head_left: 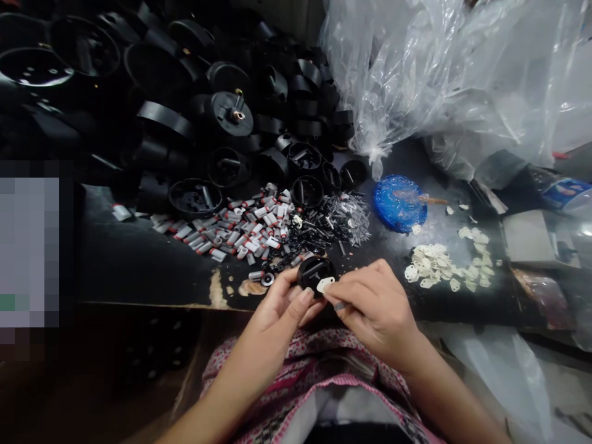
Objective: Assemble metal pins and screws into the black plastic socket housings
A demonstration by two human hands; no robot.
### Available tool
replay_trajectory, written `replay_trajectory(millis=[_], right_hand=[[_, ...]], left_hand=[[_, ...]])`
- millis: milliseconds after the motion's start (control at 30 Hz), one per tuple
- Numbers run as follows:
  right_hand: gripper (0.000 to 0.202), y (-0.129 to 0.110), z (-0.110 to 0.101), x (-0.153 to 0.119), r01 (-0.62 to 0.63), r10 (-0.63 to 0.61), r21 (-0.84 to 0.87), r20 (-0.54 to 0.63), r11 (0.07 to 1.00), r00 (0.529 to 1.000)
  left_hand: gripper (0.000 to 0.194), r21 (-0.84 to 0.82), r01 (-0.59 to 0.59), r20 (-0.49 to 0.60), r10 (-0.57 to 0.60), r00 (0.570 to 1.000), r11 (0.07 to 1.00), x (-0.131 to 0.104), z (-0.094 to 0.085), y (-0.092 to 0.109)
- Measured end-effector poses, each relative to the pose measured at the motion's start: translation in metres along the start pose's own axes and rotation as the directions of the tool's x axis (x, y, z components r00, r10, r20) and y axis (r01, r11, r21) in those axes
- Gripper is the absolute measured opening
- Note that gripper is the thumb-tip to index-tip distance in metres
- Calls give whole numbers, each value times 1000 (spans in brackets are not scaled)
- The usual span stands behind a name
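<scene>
While our forearms come up over a pink patterned cloth on our lap, we grip a small round black plastic housing at the near edge of the dark worktable. Our left hand curls around the housing from the left, thumb and fingers closed on its side. Our right hand is closed in a pinch, its fingertips holding a small white flat plastic piece against the housing's rim.

Just beyond the housing lies a spread of small white-and-red cylindrical parts, with a heap of thin dark springs and metal pins touching it on the right. To the right of our hands sits a scatter of white flat pieces, and beyond it a blue round plastic lid. Farther back, a big pile of black round housings fills the left, and crumpled clear plastic bags fill the right.
</scene>
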State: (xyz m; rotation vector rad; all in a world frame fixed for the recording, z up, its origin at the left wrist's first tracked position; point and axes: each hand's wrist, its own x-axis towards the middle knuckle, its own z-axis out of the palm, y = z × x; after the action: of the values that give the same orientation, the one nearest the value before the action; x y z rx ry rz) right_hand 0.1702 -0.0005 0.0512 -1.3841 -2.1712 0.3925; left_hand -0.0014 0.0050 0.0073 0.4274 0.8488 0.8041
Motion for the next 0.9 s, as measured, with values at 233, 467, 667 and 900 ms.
replay_trajectory(millis=[233, 467, 667, 900], right_hand=[[14, 0, 0, 1, -12, 12, 6, -24, 1000, 1000], [9, -8, 6, -4, -38, 37, -18, -67, 999, 997], [12, -20, 16, -7, -169, 172, 60, -43, 984, 984], [11, -36, 31, 11, -139, 75, 314, 206, 939, 976]], left_hand=[[20, 41, -41, 66, 39, 997, 998, 0, 1, 0], [18, -7, -103, -7, 103, 995, 995, 0, 5, -4], [13, 4, -133, -77, 133, 988, 991, 1, 6, -10], [21, 259, -75, -250, 142, 958, 963, -37, -44, -9]])
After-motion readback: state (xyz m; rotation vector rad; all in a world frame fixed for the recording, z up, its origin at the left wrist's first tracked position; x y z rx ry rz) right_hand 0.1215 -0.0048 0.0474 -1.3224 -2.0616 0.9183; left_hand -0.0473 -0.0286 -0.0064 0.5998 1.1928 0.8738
